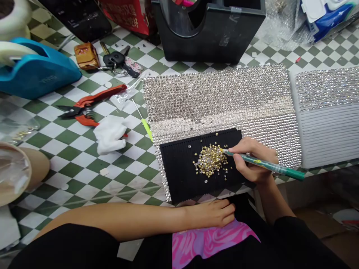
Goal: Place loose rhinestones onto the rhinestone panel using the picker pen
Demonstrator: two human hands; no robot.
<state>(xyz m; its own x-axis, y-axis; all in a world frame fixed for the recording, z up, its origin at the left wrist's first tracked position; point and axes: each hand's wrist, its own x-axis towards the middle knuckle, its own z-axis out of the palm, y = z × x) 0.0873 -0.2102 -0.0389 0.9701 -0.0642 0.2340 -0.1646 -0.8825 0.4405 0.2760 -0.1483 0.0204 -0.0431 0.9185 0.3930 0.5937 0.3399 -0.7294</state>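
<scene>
The right hand pinches one green pick pen, its tip at one pile of gold rhinestones on one black pad. The loosely curled, empty left hand lies just below the pad's near edge; one rhinestone sheet spreads beyond.

Rhinestone sheet: faceted glass-like stones, glittering and bumpy, centre to right of the frame
Gold rhinestones: glossy, metallic, in a loose heap at the centre
Black ribbed board: matt, finely grooved, material unclear
Green pen: glossy translucent plastic, right of centre
Checked tablecloth: smooth, faintly shiny vinyl, left of the frame
Snips: glossy red handles, dark metal blades, left of centre
White rag: soft crumpled cloth, left of centre
Blue tape dispenser: smooth glossy plastic, upper left
Bubble wrap: clear dimpled plastic, top right
</scene>
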